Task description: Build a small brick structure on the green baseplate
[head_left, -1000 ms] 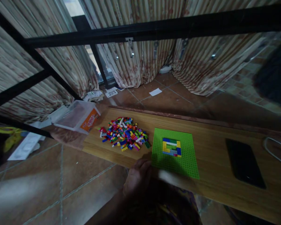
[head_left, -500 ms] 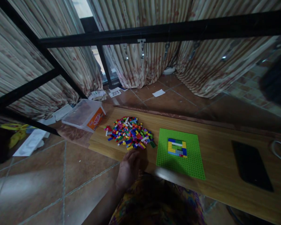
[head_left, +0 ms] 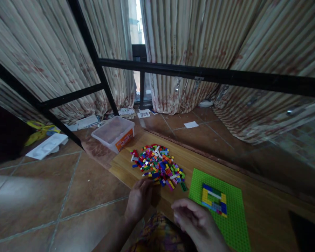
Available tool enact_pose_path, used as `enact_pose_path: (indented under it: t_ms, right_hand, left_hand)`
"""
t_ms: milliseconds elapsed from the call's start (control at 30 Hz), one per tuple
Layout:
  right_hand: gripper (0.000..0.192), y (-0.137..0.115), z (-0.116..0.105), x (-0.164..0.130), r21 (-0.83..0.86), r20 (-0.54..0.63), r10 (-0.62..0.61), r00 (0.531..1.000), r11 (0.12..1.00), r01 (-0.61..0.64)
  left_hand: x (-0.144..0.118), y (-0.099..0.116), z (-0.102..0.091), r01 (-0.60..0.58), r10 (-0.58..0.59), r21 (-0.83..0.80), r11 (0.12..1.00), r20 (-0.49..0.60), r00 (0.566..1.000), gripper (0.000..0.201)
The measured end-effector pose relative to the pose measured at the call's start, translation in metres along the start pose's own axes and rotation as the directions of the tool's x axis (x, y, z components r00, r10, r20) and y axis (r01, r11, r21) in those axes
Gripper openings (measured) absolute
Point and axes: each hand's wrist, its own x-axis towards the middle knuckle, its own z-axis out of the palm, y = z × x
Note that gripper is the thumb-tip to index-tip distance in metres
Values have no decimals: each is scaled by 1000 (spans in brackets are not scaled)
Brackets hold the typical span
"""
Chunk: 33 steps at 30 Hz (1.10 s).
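My left hand [head_left: 140,197] is at the near edge of a heap of small toy building bricks [head_left: 159,164] in many colours. Its fingers are bent and close together, with the tips by a yellow brick; what they hold, if anything, is hidden. My right hand [head_left: 195,220] hovers just left of a green baseplate [head_left: 233,227], fingers curled in towards the thumb. I cannot make out anything in it. On the baseplate lies a square ring of bricks [head_left: 214,198] in blue, yellow, white, green and grey, with green studs showing in its middle.
A clear plastic box [head_left: 112,131] with an orange label stands at the far left end of the wooden board [head_left: 125,175]. A dark flat object [head_left: 307,231] lies at the right. Beyond runs a black metal rail [head_left: 199,73] before striped curtains [head_left: 199,35].
The view has turned left. My right hand, only a pale blur by the baseplate's near edge before, now shows clearly beside it. My left hand stays at the heap's near edge.
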Motion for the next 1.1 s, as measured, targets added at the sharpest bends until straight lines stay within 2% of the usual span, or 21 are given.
enact_pose_path:
  t_ms: [67, 133, 200, 300, 333, 400, 500, 600, 733, 933, 1100]
  right_hand:
    - [24, -4, 5, 38, -140, -138, 12, 990, 990, -31]
    - [26, -3, 6, 71, -239, -182, -64, 981, 971, 18]
    - [25, -1, 0, 104, -358, -183, -146, 972, 931, 72]
    - [21, 0, -12, 158, -578, -202, -234, 951, 813, 77]
    - [21, 0, -15, 176, -639, -175, -245, 953, 765, 80]
    - [25, 0, -18, 209, -702, -130, -248, 960, 707, 88]
    - [31, 1, -19, 245, -721, -65, -238, 969, 683, 120]
    - [37, 4, -19, 264, -731, -9, -215, 977, 667, 140]
    - [44, 8, -22, 274, -740, 58, -175, 983, 653, 160]
    - [44, 12, -23, 279, -736, 139, -153, 978, 645, 206]
    - [40, 17, -24, 278, -727, 148, -162, 976, 651, 218]
  left_hand:
    - [3, 2, 4, -21, 21, -5, 1000, -7, 1000, 20]
    - [5, 4, 6, -31, 30, -24, 999, -16, 999, 21]
    - [6, 6, 6, -32, 31, -62, 998, -21, 999, 21]
    - [6, 1, -1, -25, 21, -137, 990, -32, 999, 20]
    - [7, -3, -4, -19, 11, -150, 989, -54, 998, 21]
    - [11, -17, -13, 4, -24, -147, 989, -136, 990, 22]
    - [26, -45, -27, 82, -109, -105, 991, -294, 950, 25]
    - [49, -73, -37, 162, -187, -102, 982, -339, 922, 31]
    - [81, -91, -42, 183, -216, -139, 973, -278, 936, 38]
    - [120, -93, -41, 115, -146, -190, 975, -159, 976, 43]
    - [124, -89, -38, 56, -68, -327, 943, -27, 997, 44]
